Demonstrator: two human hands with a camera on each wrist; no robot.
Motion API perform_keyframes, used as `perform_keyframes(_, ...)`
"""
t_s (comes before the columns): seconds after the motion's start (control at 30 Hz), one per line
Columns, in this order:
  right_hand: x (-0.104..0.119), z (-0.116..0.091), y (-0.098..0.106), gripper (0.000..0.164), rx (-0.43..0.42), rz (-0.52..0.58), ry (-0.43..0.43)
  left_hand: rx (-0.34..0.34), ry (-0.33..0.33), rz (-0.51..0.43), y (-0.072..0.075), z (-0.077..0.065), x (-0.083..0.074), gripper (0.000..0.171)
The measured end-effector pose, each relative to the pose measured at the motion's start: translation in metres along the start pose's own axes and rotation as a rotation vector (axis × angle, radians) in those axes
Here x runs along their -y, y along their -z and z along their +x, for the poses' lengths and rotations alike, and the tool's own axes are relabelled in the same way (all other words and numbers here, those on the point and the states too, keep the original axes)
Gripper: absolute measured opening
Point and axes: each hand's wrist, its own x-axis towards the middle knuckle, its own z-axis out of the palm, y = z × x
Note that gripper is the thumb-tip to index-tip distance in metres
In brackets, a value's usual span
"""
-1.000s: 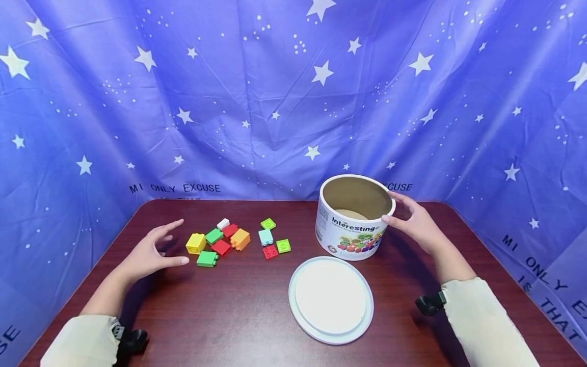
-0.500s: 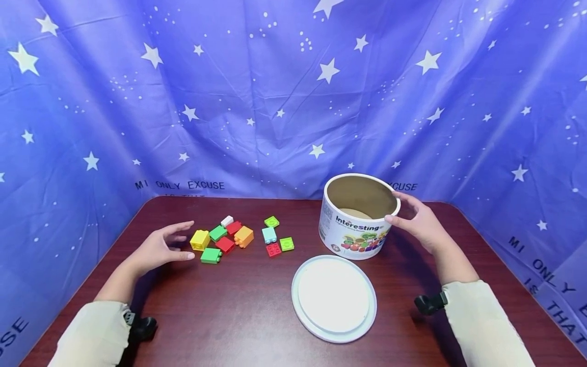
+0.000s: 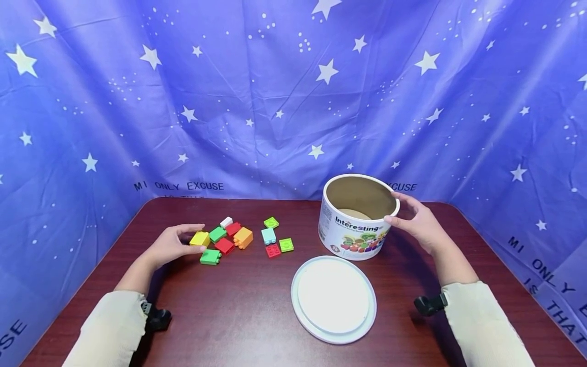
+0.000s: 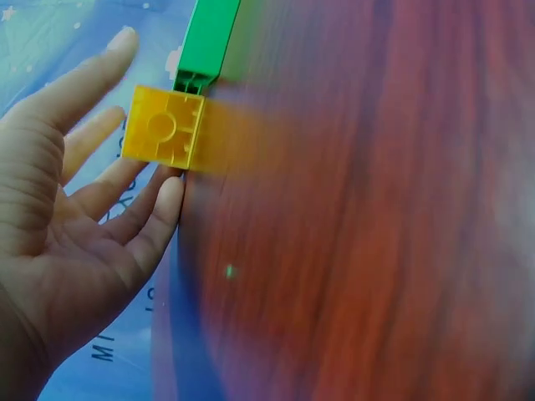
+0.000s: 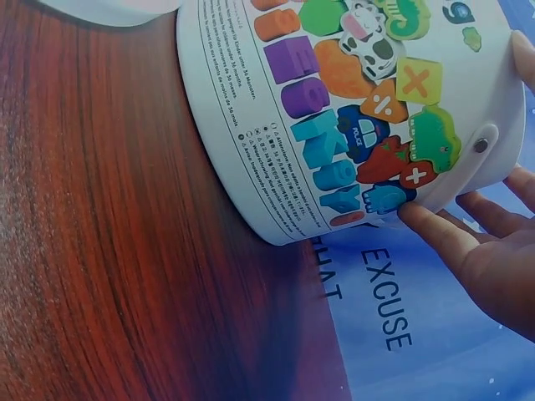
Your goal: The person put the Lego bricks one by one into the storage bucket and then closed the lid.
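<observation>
A yellow toy building block [image 3: 199, 238] lies on its side at the left end of a loose group. My left hand [image 3: 171, 247] has its thumb before it and fingers behind it. In the left wrist view the thumb [image 4: 117, 50] stands apart from the block's hollow underside, fingertips close to its far corner. A green block [image 4: 205, 42] lies beside it. Far right, my right hand [image 3: 419, 221] holds the side of a white printed bucket [image 3: 350, 239], thumb on the near wall, fingers on the far side. In the right wrist view a fingertip [image 5: 410, 210] rests against the wall.
Several green, red, orange and white blocks [image 3: 243, 238] lie right of the left hand. Further right are a light-blue block [image 3: 268, 236] and small flat pieces [image 3: 286, 245]. A round white lid [image 3: 334, 299] lies before the bucket. A starry blue curtain [image 3: 275, 76] hangs behind the table.
My left hand has moved right, from beside the yellow block to around it. The right hand keeps its place at the bucket; the whole head view has shifted slightly.
</observation>
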Motion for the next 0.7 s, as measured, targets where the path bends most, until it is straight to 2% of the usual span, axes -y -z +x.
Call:
perform_keyframes(0.2,-0.002,0.000,0.000,0.077,0.007,0.024,-0.001,-0.012,0.036,0.082,-0.003,0.005,-0.002,0.060)
perform_keyframes(0.43,-0.003,0.000,-0.001,0.077,0.004,0.024,0.008,-0.044,0.026,0.049,0.000,0.003,-0.004,0.059)
perform_keyframes(0.7,0.000,-0.002,-0.001,0.078,0.007,0.043,-0.010,-0.085,0.019,0.028,0.004,0.004,-0.020,0.061)
